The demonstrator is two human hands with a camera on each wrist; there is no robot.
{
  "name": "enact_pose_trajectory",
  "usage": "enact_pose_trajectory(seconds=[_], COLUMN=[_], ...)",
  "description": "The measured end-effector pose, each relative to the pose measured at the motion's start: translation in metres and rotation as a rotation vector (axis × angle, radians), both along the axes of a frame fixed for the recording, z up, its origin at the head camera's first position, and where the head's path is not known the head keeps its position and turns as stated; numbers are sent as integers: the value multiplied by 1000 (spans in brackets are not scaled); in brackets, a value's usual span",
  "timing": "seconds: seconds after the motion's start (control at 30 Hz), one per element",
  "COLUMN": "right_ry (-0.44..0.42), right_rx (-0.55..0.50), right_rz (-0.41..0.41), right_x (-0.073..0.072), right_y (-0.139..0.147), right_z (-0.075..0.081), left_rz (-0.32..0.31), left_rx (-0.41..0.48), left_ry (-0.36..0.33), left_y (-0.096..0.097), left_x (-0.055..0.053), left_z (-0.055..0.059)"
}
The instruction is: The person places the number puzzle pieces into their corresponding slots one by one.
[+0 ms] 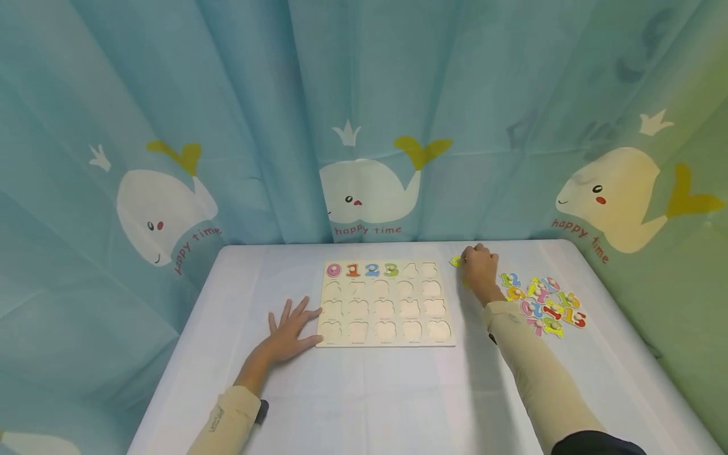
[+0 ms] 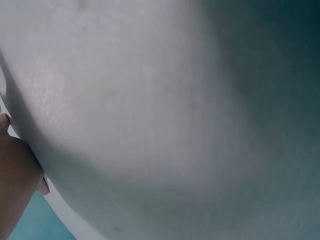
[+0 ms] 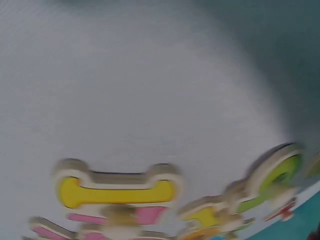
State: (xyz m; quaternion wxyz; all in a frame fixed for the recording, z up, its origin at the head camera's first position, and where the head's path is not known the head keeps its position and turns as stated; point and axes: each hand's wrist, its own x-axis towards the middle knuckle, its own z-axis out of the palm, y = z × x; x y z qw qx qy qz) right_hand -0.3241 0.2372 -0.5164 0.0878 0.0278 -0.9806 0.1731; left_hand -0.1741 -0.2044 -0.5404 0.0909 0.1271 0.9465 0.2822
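Note:
A pale wooden number puzzle board (image 1: 385,347) lies on the table. Numbers 0 (image 1: 333,270), 1 (image 1: 353,270), 2 (image 1: 372,270) and 3 (image 1: 391,270) fill the start of its top row; the other recesses are bare. At the board's left edge my left hand (image 1: 289,335) rests with fingers spread, thumb and a finger touching the edge. Right of the board, my right hand (image 1: 480,272) has its fingers curled and pinches a yellow number piece (image 1: 455,261), which shows at the fingertips. Another yellow-green bit (image 1: 465,283) peeks out beside this hand, mostly hidden.
Several loose number pieces (image 1: 553,309) with knobs lie in a cluster on the right of the white table (image 1: 392,398). Yellow and pink pieces (image 3: 120,192) show in the right wrist view. Behind the table hangs a blue curtain (image 1: 256,189) with whales.

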Motion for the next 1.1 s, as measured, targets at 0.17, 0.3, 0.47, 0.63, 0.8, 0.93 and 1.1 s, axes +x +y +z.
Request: enact_pose_trajectory(seconds=[0.17, 0.3, 0.47, 0.63, 0.8, 0.93, 1.1], right_ry=[-45, -80, -60, -94, -41, 25, -6], right_rx=[-27, -84, -185, -177, -206, -247, -264], right_rz=[-162, -140, -118, -132, -128, -57, 28], right_x=[6, 6, 10, 13, 11, 2, -3], right_y=[30, 42, 43, 42, 31, 16, -4], right_z=[-3, -7, -6, -6, -6, -3, 2], left_rz=[-8, -7, -4, -10, -13, -13, -6], left_rx=[9, 7, 11, 11, 11, 14, 7], left_ry=[-6, 4, 16, 7, 8, 17, 15], left_y=[-1, -2, -2, -1, -1, -1, 0], left_x=[1, 1, 1, 0, 4, 4, 3], left_z=[1, 2, 1, -3, 0, 2, 2])
